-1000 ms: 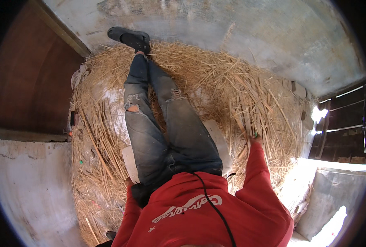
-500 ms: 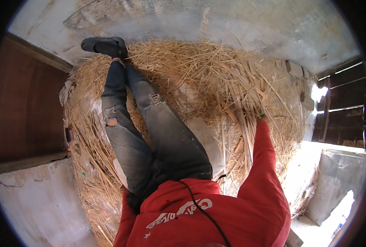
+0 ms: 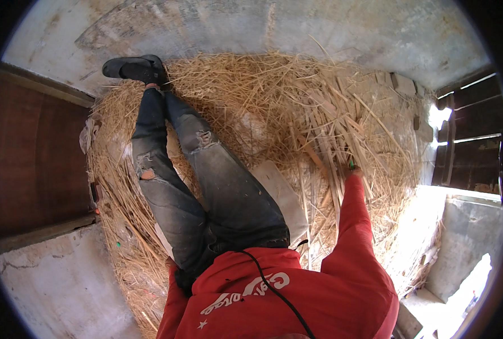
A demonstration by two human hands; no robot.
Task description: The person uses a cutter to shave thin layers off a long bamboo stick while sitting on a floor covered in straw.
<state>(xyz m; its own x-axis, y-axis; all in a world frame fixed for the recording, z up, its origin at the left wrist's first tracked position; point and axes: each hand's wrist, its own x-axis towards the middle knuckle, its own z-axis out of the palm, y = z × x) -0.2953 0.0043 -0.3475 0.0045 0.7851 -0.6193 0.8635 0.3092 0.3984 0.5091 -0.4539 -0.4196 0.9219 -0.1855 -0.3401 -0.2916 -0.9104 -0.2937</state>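
My right hand, at the end of an outstretched red sleeve, is low over a bundle of pale split strips and straw. Its fingers look closed around a small green thing, too small to make out its kind. Beside my right thigh, my left hand is down near the straw; only a sliver of it shows and its fingers are hidden. Dark torn jeans cover my legs, which stretch across the straw. A dark slip-on shoe touches the base of the far wall.
Dry straw covers the floor. A pale flat sheet lies right of my legs. Stone blocks sit at the far right. A grey wall, a brown panel and dark slats enclose the space.
My right hand has drawn slightly nearer to me and to the left, still at the strips. The whole view has shifted a little; my left hand stays beside my leg.
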